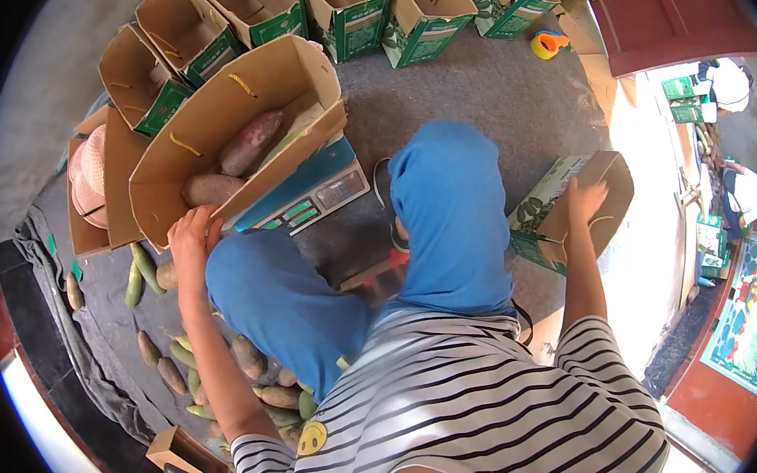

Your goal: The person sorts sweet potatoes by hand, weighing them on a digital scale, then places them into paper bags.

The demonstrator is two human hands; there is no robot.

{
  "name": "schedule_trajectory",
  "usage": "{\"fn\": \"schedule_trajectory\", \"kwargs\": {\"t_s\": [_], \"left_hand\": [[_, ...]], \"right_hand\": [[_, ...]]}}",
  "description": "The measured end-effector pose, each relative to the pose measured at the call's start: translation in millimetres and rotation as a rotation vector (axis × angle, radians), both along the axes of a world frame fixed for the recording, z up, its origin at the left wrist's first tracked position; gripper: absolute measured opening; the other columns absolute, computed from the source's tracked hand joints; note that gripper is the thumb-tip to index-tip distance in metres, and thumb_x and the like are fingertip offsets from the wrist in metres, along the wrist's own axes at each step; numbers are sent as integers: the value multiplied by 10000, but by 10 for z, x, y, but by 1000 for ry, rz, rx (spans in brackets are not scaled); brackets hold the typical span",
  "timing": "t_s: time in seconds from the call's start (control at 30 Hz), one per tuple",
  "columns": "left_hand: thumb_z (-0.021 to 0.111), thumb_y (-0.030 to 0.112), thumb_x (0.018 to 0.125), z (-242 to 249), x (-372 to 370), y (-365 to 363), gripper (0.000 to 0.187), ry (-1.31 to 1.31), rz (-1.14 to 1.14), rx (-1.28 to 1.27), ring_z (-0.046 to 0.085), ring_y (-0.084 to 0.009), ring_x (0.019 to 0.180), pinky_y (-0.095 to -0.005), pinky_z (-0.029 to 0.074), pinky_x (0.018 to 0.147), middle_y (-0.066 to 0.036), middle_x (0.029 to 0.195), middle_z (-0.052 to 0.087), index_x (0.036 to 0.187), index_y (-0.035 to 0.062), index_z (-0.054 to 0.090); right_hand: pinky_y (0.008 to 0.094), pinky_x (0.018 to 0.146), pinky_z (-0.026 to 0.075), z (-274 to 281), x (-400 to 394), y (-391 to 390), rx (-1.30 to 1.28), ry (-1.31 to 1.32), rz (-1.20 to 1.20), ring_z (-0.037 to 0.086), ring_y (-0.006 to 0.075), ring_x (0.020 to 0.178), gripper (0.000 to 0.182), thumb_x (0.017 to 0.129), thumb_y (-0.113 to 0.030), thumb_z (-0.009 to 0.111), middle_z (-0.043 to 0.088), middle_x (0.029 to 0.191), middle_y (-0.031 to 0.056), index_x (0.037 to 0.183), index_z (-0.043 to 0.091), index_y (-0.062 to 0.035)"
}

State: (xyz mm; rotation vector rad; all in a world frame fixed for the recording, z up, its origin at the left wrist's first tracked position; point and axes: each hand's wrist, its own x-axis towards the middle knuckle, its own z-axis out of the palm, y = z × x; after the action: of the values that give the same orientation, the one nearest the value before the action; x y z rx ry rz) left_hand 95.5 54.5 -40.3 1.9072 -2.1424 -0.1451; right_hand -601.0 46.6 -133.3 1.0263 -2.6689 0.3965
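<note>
A large open cardboard box (pixel 275 77) with yellow rope handles stands on a blue scale (pixel 324 192) and holds several long reddish-brown vegetables (pixel 251 142). My left hand (pixel 191 244) grips the near lower edge of this box, its fingers wrapped over the cardboard. On the other side of my knees, my right hand (pixel 588 200) lies against a smaller green-and-brown box (pixel 617 171), fingers apart and touching its upper part. The inside of that box is hidden from this angle.
Open boxes (pixel 350 30) line the wall. Green and brown vegetables (pixel 249 357) lie on the floor by my left leg. A pink hat (pixel 90 174) rests in a box at the left. Yellow tape (pixel 546 45) lies on the floor. Two people (pixel 745 194) are outside at the right.
</note>
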Motion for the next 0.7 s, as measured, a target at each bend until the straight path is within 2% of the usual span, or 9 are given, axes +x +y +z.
{"fn": "schedule_trajectory", "kwargs": {"t_s": [0.03,0.1,0.2,0.3,0.37,0.47,0.57,0.67,0.7], "left_hand": [[664,139,812,5,-1,-9,202,0,5,13,601,-252,883,-384,414,832,-60,927,641,1011,113,639],[661,144,816,9,-12,-6,198,-2,12,28,599,-253,876,-384,414,832,-64,923,639,1010,112,638],[655,150,822,2,-14,2,193,-4,17,25,598,-255,876,-385,411,837,-69,923,638,1010,111,637],[653,151,823,10,-29,5,192,8,21,16,597,-258,880,-387,408,844,-70,923,638,1010,110,635],[652,150,823,11,-32,0,194,7,25,23,596,-260,885,-389,406,848,-70,925,638,1011,110,635],[651,145,821,6,-31,6,195,-6,34,40,595,-261,893,-390,405,852,-71,930,639,1012,111,635],[649,141,819,20,-50,21,197,-6,38,44,595,-260,901,-389,405,853,-72,935,639,1013,110,635],[644,129,819,30,-51,26,202,0,38,49,596,-266,907,-391,408,852,-76,941,640,1019,103,633],[639,119,819,39,-54,24,204,4,33,48,598,-274,909,-393,411,847,-81,945,640,1021,97,631]], "right_hand": [[469,996,401,72,76,187,75,-337,-102,463,424,1216,705,757,-284,698,461,1298,306,1281,374,58],[486,898,457,-279,74,514,97,-381,-97,584,431,1040,599,788,-238,638,592,1118,291,1274,406,25],[483,813,486,-274,153,454,188,-346,54,629,420,918,495,811,-206,595,652,964,256,1258,464,-36],[473,780,487,-306,197,136,118,-275,222,628,409,898,436,831,-194,604,661,952,222,1240,502,-79],[482,777,485,-129,442,-163,59,-270,376,624,418,897,431,835,-192,604,657,955,236,1240,507,-78],[499,733,486,101,865,-761,127,-277,503,627,433,833,418,839,-197,603,657,882,241,1223,510,-61],[515,701,488,54,1125,-1309,119,-222,631,629,438,775,369,849,-193,578,651,809,243,1180,505,-50],[534,700,483,43,1291,-1748,113,-197,645,633,434,767,247,854,-175,546,647,784,237,1071,505,-65],[530,706,485,29,1299,-1874,131,-201,636,633,430,776,266,853,-179,552,647,798,240,1089,506,-65]]}}
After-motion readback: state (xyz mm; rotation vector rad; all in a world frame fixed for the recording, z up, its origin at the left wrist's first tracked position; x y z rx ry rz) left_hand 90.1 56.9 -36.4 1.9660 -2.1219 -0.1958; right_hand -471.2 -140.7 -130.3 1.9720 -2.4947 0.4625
